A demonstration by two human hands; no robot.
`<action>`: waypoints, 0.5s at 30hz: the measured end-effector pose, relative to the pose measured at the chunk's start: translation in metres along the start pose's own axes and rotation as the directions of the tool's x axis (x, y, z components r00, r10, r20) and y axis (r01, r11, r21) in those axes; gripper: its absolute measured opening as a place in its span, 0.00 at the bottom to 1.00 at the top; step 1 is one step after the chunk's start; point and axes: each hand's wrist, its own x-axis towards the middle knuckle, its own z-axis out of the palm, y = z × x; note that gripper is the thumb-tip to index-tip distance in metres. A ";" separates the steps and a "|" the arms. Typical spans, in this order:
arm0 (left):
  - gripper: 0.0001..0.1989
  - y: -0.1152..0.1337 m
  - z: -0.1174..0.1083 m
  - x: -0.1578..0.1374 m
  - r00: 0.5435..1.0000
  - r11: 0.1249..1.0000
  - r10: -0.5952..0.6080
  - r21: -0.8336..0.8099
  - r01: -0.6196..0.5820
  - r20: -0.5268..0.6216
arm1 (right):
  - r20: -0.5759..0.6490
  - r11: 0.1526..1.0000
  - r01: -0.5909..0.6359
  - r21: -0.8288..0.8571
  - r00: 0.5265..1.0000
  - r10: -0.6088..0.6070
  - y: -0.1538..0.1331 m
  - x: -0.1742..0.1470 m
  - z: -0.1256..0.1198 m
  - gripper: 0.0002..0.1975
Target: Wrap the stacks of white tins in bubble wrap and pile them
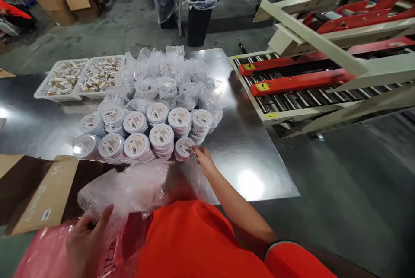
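From where I stand, the item under the right hand (203, 159) is a short stack of round discs (183, 146), located at the right end of the nearest row on the metal table (269, 148). It sits upright and lower than the taller stack (161, 136) just beside it. The fingertips meet the rim of the top disc; whether they are clamped on it I cannot tell. The left hand (90, 232) is blurred at the bubble wrap (129, 187) by the near edge of the table. Its thumb and forefinger look parted, and I cannot confirm a firm grip.

Handling assessment: each disc appears thin, stiff and light, though a full stack would likely carry some weight. The smooth faces could slide over one another, so a stack lifted by the top disc alone may shear or spill. The sound hold is low on the sides, thumb and fingers opposed across several rims, kept level. The material cannot be confirmed; treat the edges as liable to chip. The wrap should be soft, very light and springy, best taken by a free edge without crushing the bubbles. Wrapped bundles (167, 85) stand behind the bare stacks.
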 end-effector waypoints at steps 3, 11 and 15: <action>0.21 0.001 0.017 -0.002 0.961 0.953 0.277 0.125 -0.278 0.027 | 0.052 0.977 -0.204 0.063 0.978 0.201 -0.004 0.011 0.012 0.17; 0.15 0.006 0.098 -0.022 0.896 0.937 0.257 -0.322 -0.138 0.363 | 0.101 0.904 -0.337 0.264 0.941 0.322 -0.012 0.006 0.017 0.12; 0.16 0.015 0.119 -0.025 0.839 0.923 0.253 -0.379 -0.061 0.482 | 0.171 0.864 -0.320 0.390 0.947 0.273 -0.005 -0.013 -0.007 0.15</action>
